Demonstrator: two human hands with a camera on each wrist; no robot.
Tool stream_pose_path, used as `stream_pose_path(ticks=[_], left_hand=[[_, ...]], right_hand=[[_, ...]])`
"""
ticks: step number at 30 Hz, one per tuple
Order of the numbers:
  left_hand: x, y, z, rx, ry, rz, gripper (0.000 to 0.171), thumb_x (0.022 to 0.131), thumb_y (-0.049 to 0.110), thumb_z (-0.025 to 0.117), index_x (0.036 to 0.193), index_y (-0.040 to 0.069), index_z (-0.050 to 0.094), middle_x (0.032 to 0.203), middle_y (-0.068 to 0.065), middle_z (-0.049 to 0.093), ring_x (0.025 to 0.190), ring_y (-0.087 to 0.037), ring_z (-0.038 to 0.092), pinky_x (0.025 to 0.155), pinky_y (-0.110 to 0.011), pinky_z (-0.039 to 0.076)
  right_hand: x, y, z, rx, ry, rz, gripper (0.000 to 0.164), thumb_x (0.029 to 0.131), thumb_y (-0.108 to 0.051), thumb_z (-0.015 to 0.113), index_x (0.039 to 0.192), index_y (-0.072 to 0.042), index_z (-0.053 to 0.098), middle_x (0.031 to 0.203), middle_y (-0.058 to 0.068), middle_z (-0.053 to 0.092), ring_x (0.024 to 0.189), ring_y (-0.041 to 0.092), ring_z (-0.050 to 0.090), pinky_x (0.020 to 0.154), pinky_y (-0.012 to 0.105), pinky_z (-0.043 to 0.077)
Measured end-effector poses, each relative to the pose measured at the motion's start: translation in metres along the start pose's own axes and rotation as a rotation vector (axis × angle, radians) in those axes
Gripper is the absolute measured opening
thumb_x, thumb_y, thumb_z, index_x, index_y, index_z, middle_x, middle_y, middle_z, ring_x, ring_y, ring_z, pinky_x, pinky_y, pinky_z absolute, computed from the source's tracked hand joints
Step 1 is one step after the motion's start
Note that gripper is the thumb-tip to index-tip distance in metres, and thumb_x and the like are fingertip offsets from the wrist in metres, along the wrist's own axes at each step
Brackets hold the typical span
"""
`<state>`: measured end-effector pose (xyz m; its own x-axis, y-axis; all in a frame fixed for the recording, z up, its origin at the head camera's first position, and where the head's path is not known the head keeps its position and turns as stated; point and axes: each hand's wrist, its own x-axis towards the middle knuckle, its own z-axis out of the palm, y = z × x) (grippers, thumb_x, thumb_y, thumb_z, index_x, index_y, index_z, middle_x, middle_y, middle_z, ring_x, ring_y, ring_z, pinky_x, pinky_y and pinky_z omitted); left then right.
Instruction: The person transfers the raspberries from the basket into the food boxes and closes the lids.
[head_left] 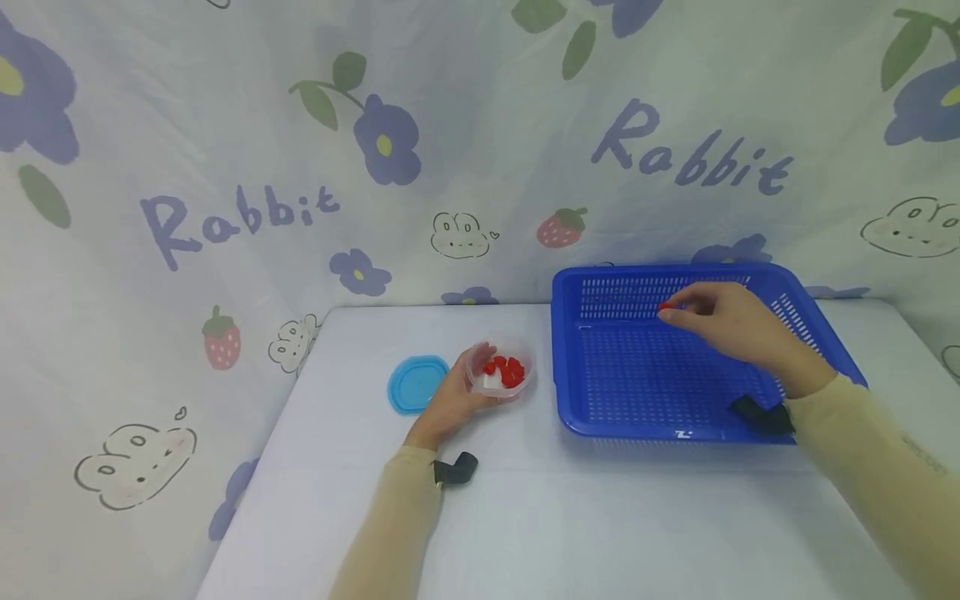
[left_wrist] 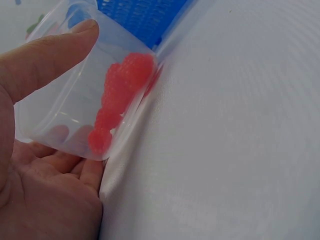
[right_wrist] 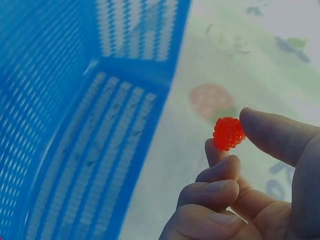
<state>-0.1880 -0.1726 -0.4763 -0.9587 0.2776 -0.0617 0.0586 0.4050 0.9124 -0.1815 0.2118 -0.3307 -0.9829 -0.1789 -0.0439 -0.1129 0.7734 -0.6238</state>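
Over the basket [head_left: 622, 375], the right hand [head_left: 726, 321] pinches a single berry [right_wrist: 229, 134]! Left of the basket, the left hand [head_left: 457, 400] grips the cup [left_wrist: 75, 100], more berries [head_left: 512, 373] inside. A light pinch should avoid squashing; a steady cup should prevent spills.

The tub [left_wrist: 60, 112] is smooth plastic; the berry [right_wrist: 228, 133] glossy, bumpy.

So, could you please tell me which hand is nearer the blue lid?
The left hand, just beside the lid; the right hand is farther off, over the blue basket.
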Motion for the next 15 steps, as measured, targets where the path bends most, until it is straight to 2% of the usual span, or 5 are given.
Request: stream_pose_path(ticks=[8, 15], left_hand=[[-0.001, 0.000, -0.001, -0.011, -0.012, 0.002, 0.088, 0.070, 0.032, 0.081, 0.142, 0.029, 0.031, 0.138, 0.017, 0.041, 0.130, -0.006, 0.032, 0.107, -0.050, 0.028], [-0.001, 0.002, -0.001, -0.011, -0.005, 0.003, 0.088, 0.069, 0.034, 0.081, 0.142, 0.030, 0.031, 0.138, 0.016, 0.041, 0.130, -0.006, 0.033, 0.106, -0.047, 0.031]], right_hand=[[-0.011, -0.021, 0.017, 0.080, 0.041, -0.060, 0.043, 0.088, -0.048, 0.057, 0.108, -0.010, 0.064, 0.087, 0.009, 0.060, 0.079, 0.024, 0.051, 0.062, 0.033, 0.043], [-0.019, -0.035, 0.037, 0.134, 0.068, -0.116, 0.037, 0.088, -0.045, 0.059, 0.106, -0.014, 0.064, 0.081, 0.005, 0.057, 0.076, 0.021, 0.051, 0.055, 0.029, 0.044]])
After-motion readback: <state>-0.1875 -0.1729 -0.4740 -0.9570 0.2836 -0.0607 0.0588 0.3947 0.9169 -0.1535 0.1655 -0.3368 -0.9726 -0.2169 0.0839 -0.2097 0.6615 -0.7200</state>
